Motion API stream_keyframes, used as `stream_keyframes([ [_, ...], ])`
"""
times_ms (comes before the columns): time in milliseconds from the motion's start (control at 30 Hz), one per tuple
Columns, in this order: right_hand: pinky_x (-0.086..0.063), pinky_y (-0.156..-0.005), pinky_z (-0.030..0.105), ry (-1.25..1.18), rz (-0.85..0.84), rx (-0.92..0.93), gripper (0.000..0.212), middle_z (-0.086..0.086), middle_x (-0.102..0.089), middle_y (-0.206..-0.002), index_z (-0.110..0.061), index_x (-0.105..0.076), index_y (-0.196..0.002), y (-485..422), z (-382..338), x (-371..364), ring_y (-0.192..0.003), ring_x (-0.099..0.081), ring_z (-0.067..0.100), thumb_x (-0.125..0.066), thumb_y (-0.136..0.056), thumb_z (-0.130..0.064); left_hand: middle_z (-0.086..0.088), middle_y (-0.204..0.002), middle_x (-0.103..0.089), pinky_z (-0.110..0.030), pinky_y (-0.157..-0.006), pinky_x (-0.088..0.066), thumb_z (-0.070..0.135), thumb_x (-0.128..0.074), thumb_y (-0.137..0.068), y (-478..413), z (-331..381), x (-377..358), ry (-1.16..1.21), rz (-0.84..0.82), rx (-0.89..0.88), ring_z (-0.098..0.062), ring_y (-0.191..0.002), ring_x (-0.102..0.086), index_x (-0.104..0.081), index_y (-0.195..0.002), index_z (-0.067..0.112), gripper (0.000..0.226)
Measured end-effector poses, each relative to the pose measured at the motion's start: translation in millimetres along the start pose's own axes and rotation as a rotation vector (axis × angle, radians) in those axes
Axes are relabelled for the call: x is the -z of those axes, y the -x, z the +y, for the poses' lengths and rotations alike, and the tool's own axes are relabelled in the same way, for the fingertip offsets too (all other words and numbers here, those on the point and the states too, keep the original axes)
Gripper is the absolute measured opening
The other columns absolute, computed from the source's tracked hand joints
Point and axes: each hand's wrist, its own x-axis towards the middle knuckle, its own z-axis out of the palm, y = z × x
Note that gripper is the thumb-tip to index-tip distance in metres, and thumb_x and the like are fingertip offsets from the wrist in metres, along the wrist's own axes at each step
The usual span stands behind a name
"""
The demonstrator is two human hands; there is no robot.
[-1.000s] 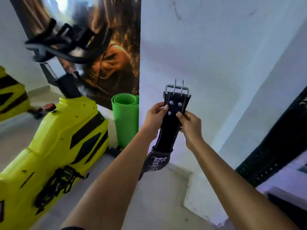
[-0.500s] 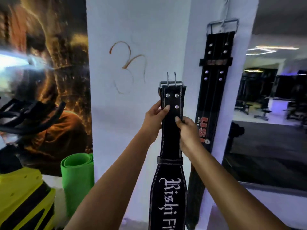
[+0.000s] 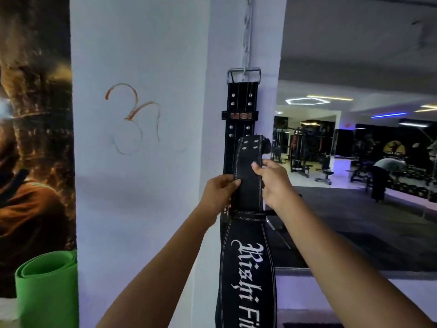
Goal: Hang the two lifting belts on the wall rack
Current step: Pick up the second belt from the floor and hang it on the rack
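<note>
One belt point(image 3: 241, 107) already hangs from the wall hook point(image 3: 244, 69); both hands' fingers point(image 3: 256, 168) pinch the second belt point(image 3: 248, 176), whose buckle must rise to that hook.

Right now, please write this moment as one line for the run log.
stage: second belt not hung | left hand: grips Rishi belt | right hand: grips same belt | USI belt: hanging on hook

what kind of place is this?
Most likely a gym. Weight machines and benches fill the hall on the right, a lifting belt hangs by its buckle on the pillar, and a rolled green mat stands at lower left. Both hands hold a second belt.
</note>
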Motion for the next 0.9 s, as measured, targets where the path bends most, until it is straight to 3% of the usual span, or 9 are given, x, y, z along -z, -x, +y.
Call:
stream_keyframes([
  [67,-0.052,-0.088,0.043,-0.027,0.039,0.0,0.014,0.011,-0.064,-0.103,-0.01,-0.063,-0.101,-1,-7,4,-0.083,-0.061,0.023,-0.054,-0.091,-0.006,-0.002,-0.086,-0.068,-0.019,-0.063,-0.055,0.02,-0.058,-0.091,8,-9,-10,0.02,-0.02,0.021,-0.006,-0.07,-0.067,-0.062,-0.1,0.011,0.014],
  [133,-0.05,-0.087,0.039,-0.031,0.05,0.021,0.017,0.007,-0.063,-0.101,-0.009,-0.063,-0.105,-1,-14,9,-0.082,-0.06,0.019,-0.053,-0.091,-0.005,-0.007,-0.099,-0.072,-0.025,-0.073,-0.057,0.037,-0.06,-0.088,16,-24,-15,0.047,-0.118,0.155,-0.015,-0.084,-0.071,-0.063,-0.107,0.01,0.034],
  [200,-0.048,-0.096,0.04,-0.026,0.055,0.039,0.019,0.007,-0.064,-0.11,-0.011,-0.062,-0.107,-5,-21,14,-0.099,-0.061,0.024,-0.054,-0.091,-0.006,-0.005,-0.096,-0.075,-0.03,-0.082,-0.057,0.049,-0.054,-0.088,25,-35,-13,0.065,-0.225,0.278,-0.019,-0.091,-0.072,-0.066,-0.104,0.013,0.041],
  [267,-0.044,-0.102,0.041,0.015,0.045,0.048,0.019,0.006,-0.062,-0.115,-0.01,-0.061,-0.108,-7,-27,18,-0.112,-0.056,0.025,-0.054,-0.091,-0.008,-0.002,-0.097,-0.075,-0.031,-0.087,-0.056,0.046,-0.053,-0.088,30,-42,-9,0.026,-0.334,0.274,-0.018,-0.094,-0.072,-0.065,-0.104,0.015,0.037],
  [333,-0.042,-0.106,0.046,0.042,0.011,0.047,0.011,0.007,-0.062,-0.115,-0.015,-0.063,-0.092,-9,-33,19,-0.118,-0.054,0.027,-0.054,-0.091,-0.009,-0.005,-0.102,-0.074,-0.034,-0.09,-0.055,0.038,-0.059,-0.086,33,-39,-8,-0.035,-0.387,0.255,-0.02,-0.095,-0.071,-0.063,-0.108,0.012,0.034],
  [433,-0.038,-0.108,0.05,0.028,-0.013,0.05,0.016,0.01,-0.062,-0.123,-0.021,-0.06,-0.078,-11,-41,18,-0.121,-0.053,0.027,-0.055,-0.09,-0.011,-0.005,-0.089,-0.076,-0.03,-0.079,-0.059,0.026,-0.062,-0.088,27,-26,-9,0.064,-0.326,0.203,-0.019,-0.081,-0.073,-0.068,-0.096,0.011,0.018],
  [533,-0.037,-0.108,0.048,0.029,-0.011,0.06,0.019,0.005,-0.062,-0.113,-0.02,-0.058,-0.075,-9,-48,15,-0.116,-0.052,0.023,-0.054,-0.09,-0.01,-0.005,-0.082,-0.075,-0.029,-0.075,-0.059,0.023,-0.061,-0.088,22,-14,-6,0.122,-0.285,0.143,-0.018,-0.074,-0.072,-0.069,-0.089,0.013,0.013],
  [733,-0.041,-0.106,0.047,-0.008,0.024,0.098,0.016,0.004,-0.062,-0.11,-0.011,-0.063,-0.103,-8,-52,13,-0.114,-0.055,0.022,-0.054,-0.09,-0.007,-0.008,-0.1,-0.074,-0.036,-0.088,-0.056,0.012,-0.07,-0.081,54,-51,11,-0.1,-0.427,0.23,-0.024,-0.094,-0.071,-0.069,-0.101,0.012,0.02],
  [900,-0.042,-0.106,0.048,-0.008,0.014,0.102,0.016,0.008,-0.064,-0.12,-0.015,-0.062,-0.101,-4,-53,11,-0.12,-0.055,0.026,-0.054,-0.09,-0.008,-0.009,-0.098,-0.073,-0.035,-0.087,-0.056,0.009,-0.064,-0.086,28,-18,12,-0.027,-0.414,0.176,-0.023,-0.09,-0.07,-0.066,-0.104,0.007,0.018],
])
